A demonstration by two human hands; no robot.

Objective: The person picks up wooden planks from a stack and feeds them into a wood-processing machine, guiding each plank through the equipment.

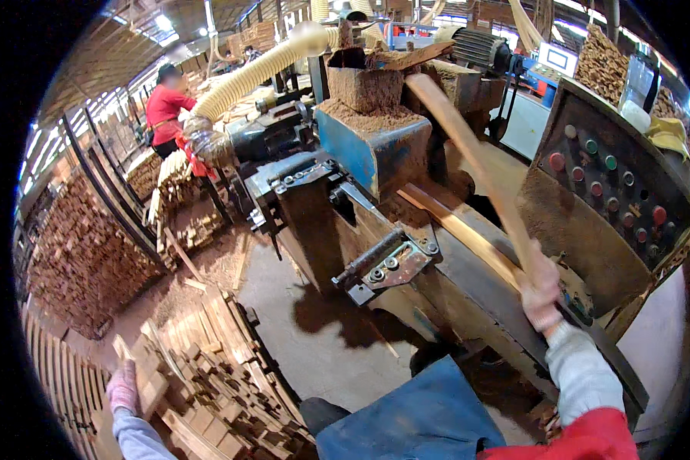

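Observation:
My right hand [541, 295], in a pale work glove, is closed round the lower end of a long wooden stick [475, 157]. The stick slants up and away over the machine toward its sawdust-covered hopper [366, 86]. Below it, a narrow wooden strip [468, 236] lies along the machine's metal bed [479, 280], its near end by my right hand. At the lower left my left hand [123, 389], gloved too, is closed on a wooden piece [121, 347] whose tip shows above the fingers. Beside that hand lies a pile of cut wooden blocks [230, 399].
A control panel [606, 180] with coloured buttons stands at the right. A ribbed hose [264, 80] crosses the machine's far side. Stacked wood [92, 257] fills the left, and a person in red [165, 111] stands beyond. A blue apron [414, 418] covers my lap.

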